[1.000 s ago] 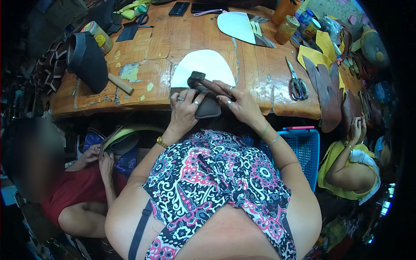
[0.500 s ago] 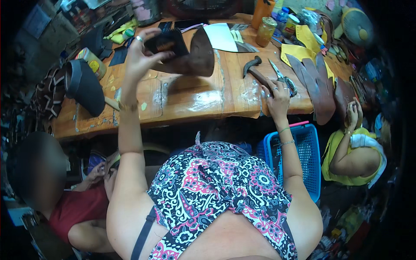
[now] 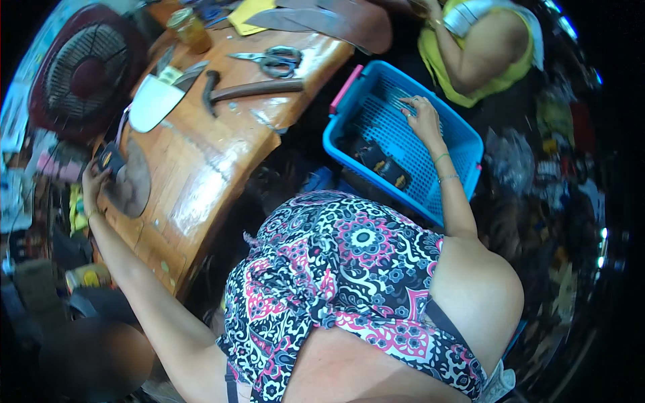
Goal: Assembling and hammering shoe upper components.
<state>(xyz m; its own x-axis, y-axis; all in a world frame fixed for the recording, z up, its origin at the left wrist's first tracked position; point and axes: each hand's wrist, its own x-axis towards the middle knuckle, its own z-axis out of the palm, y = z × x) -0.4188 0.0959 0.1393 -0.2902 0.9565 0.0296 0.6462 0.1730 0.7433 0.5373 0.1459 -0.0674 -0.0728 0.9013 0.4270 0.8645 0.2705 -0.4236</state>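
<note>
My left hand [image 3: 95, 181] grips the edge of a small dark piece with an orange print [image 3: 111, 160], at the far left of the table. Beside that piece, a rounded brown leather-like piece [image 3: 136, 178] lies partly under my fingers. Over the blue plastic basket [image 3: 396, 72], my right hand [image 3: 423, 121] hangs with its fingers apart and nothing visible in them. Several dark pieces with orange prints [image 3: 390, 173] lie in the basket's near left part. A hammer [image 3: 259, 88] rests on the wooden table [image 3: 195, 161], apart from both hands.
Scissors [image 3: 279, 64] lie beyond the hammer, near a white sheet [image 3: 154, 104] and a glass jar [image 3: 189, 30]. A dark red fan [image 3: 87, 70] stands behind the table. One person in yellow [image 3: 470, 60] sits beyond the basket; another person [image 3: 97, 359] is at the lower left.
The view has turned to the right. My right hand has left the hammer and moved over the basket. My left hand has lowered the dark printed piece toward the table.
</note>
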